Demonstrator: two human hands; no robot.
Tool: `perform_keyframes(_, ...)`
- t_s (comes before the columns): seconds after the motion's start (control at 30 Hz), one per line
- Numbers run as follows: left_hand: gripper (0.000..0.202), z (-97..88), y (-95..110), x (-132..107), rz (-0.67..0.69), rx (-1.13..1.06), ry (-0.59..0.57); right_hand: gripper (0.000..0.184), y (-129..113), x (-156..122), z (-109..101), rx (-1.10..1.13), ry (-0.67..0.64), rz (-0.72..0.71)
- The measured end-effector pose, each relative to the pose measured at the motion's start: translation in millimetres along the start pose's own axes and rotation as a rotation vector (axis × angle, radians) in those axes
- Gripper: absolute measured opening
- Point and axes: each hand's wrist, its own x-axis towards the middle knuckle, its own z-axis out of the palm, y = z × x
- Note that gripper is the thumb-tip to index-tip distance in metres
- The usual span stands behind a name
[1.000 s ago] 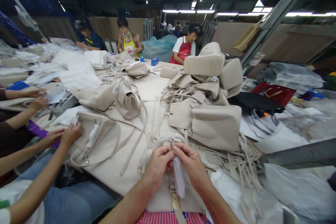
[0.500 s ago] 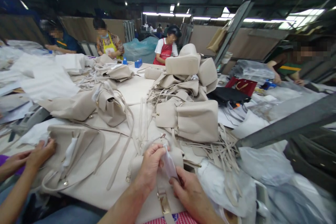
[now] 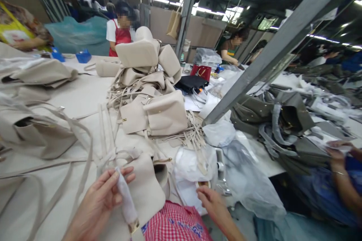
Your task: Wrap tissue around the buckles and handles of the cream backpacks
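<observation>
My left hand (image 3: 109,190) pinches the top of a bag strap's white wrapping (image 3: 126,199), thumb against index finger. A gold metal clasp (image 3: 134,226) shows at the strap's lower end. Beside it lies a beige bag (image 3: 148,184), its flap towards me and its side opening showing. My right hand (image 3: 212,203) is off to the right, fingers bent and closed at the tips. Its fingertips are by a small whitish holder with a brown inside (image 3: 203,183); whether they touch it or grip anything is too small to make out.
A tall pile of beige bags (image 3: 141,51) and a heap of loose straps (image 3: 195,131) stand ahead. More beige bags (image 3: 42,128) lie to the left. A slanted grey metal beam (image 3: 254,60) crosses on the right, near dark green bags (image 3: 283,116). Co-workers sit around.
The view has swung right. My right hand has let go of the white wrapping and moved right to the small holder; my left hand still holds the wrapped strap.
</observation>
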Motion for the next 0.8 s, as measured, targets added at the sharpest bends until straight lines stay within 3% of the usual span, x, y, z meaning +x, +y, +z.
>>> perform_keyframes(0.1,0.008,3.4,-2.1,4.4,0.037,0.016,0.045,0.026,49.3,-2.5,-12.0,-0.039,0.112,0.132)
perform_keyframes(0.2,0.01,6.4,-0.8,8.2,0.047,0.031,0.067,0.03,70.9,-3.7,-15.5,-0.028,0.146,0.194)
perform_keyframes(0.53,0.012,11.4,6.0,16.0,0.039,-0.006,0.202,0.037,85.0,5.9,9.2,0.036,0.205,0.259)
perform_keyframes(0.8,0.025,7.4,8.7,22.6,0.051,-0.025,0.191,0.029,86.2,-4.2,7.8,0.034,0.212,0.284)
